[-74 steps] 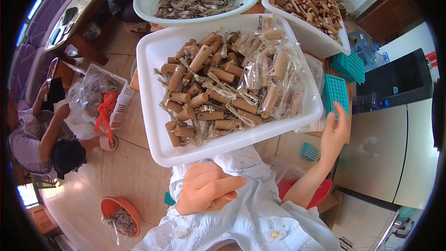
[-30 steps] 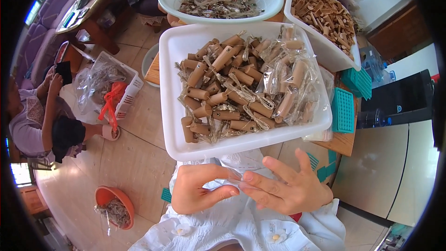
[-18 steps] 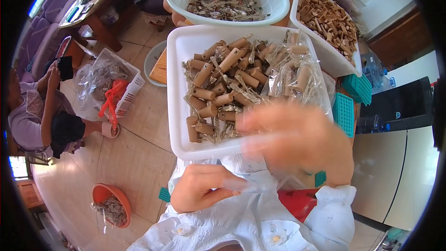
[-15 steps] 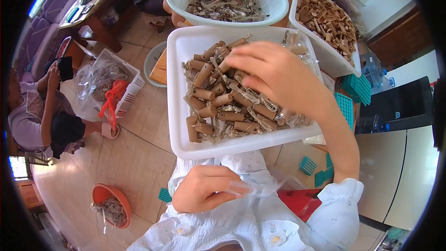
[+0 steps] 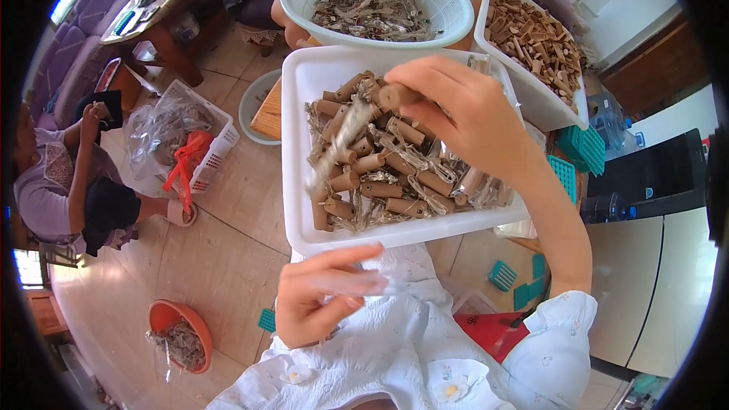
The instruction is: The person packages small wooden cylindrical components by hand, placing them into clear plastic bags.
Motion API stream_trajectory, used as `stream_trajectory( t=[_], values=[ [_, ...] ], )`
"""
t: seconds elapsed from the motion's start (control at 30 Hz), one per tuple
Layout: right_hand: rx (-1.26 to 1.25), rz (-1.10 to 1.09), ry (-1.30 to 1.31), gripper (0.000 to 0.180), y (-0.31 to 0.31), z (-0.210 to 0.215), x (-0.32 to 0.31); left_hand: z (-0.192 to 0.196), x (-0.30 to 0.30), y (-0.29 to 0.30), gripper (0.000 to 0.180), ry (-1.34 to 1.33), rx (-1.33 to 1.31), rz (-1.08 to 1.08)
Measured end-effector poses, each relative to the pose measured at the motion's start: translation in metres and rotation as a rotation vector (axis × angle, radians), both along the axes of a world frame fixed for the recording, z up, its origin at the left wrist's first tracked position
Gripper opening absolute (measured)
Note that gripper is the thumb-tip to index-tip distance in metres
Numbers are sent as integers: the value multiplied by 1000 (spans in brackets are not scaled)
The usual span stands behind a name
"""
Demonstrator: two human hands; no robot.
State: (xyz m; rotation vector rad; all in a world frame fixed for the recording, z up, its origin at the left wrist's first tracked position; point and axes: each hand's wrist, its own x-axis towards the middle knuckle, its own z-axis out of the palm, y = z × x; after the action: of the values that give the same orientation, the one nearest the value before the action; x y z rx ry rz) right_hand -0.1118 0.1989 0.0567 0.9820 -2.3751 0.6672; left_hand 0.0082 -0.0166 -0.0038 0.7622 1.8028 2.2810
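Observation:
Above the white tub (image 5: 293, 197), my right hand (image 5: 467, 118) pinches a short brown tube (image 5: 392, 97) between thumb and fingers. From the tube trails a bundle of pale cord (image 5: 340, 144), smeared by motion. Below it, several similar brown tubes (image 5: 406, 131) lie in a heap with their looped cords. Nearer to me, in front of my white clothing, my left hand (image 5: 307, 305) holds a thin clear plastic bag (image 5: 372, 285) at its fingers; the bag is blurred and hard to outline.
A pale green basket (image 5: 292, 0) of small wrapped pieces stands beyond the tub. Another white bin (image 5: 524, 102) at the right holds brown pieces. Teal racks (image 5: 582, 148) stand at its side. On the left sit a person (image 5: 57, 190), a white crate (image 5: 220, 148) and an orange bucket (image 5: 199, 326).
My right hand has lifted a brown tube with its cord out of the heap. My left hand has risen slightly, its fingers spreading more, with the clear bag still there.

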Motion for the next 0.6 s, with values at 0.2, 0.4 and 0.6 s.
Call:
stream_trajectory(
  t=[0.2,0.4,0.6],
  values=[
    [36,20,-64,36,0,17,55,-7,2,7,23,-144,400,153],
    [-57,-13,-269,40,1,27,87,-8,4,4,15,-106,162,219],
    [-241,43,-559,28,7,20,94,9,-1,11,20,248,-354,-72]
  ],
)
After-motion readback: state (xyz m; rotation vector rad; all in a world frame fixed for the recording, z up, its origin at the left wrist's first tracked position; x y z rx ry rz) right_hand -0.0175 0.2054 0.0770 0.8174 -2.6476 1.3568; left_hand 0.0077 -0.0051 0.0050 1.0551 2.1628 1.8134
